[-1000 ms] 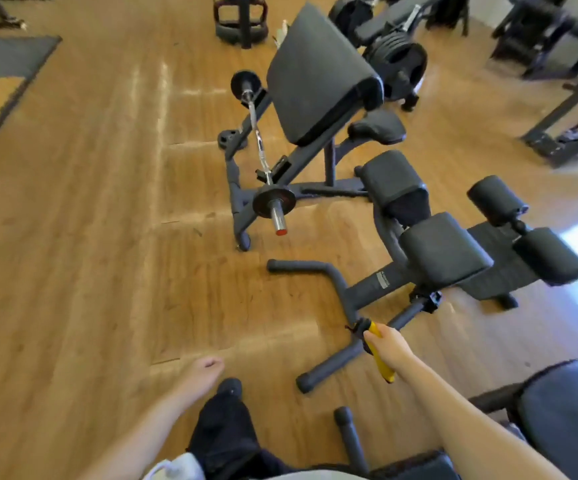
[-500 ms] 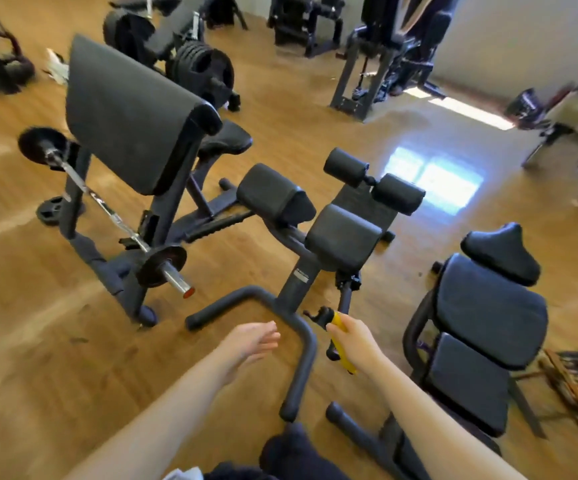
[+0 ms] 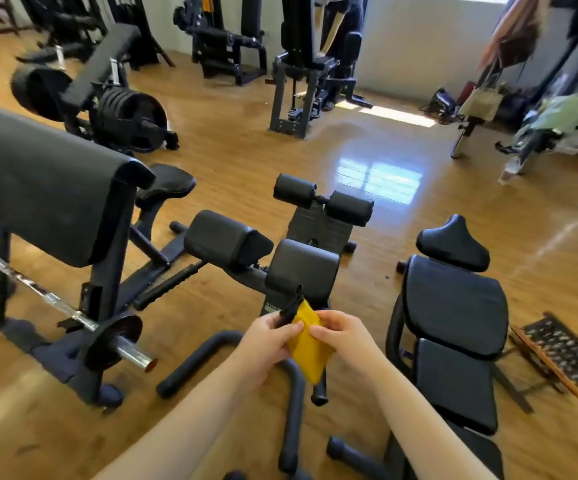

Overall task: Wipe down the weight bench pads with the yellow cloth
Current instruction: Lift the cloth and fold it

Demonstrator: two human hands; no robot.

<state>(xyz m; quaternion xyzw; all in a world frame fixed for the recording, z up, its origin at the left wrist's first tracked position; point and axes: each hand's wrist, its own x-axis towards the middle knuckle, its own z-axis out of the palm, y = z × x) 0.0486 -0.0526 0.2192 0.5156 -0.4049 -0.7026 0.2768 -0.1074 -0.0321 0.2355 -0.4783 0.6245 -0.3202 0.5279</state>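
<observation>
A folded yellow cloth (image 3: 308, 344) hangs between both hands at the centre of the view. My left hand (image 3: 269, 341) pinches its left edge together with a black strap that sticks up from it. My right hand (image 3: 341, 336) pinches the cloth's right side. Just beyond the hands stands a black back-extension bench with two thigh pads (image 3: 303, 268) and two roller pads (image 3: 349, 207). To the right is a black adjustable bench (image 3: 453, 299) with back, seat and head pads. On the left a preacher-curl pad (image 3: 45, 188) slopes down.
A barbell with a plate (image 3: 114, 341) rests on the curl bench at lower left. The bench's black U-shaped foot tube (image 3: 292, 403) lies on the wooden floor under my hands. Weight machines line the back wall. A wooden rack (image 3: 557, 355) lies at right.
The view has swung up and right. My left hand came in from the side and took hold of the cloth, which now hangs unfolded wider between both hands.
</observation>
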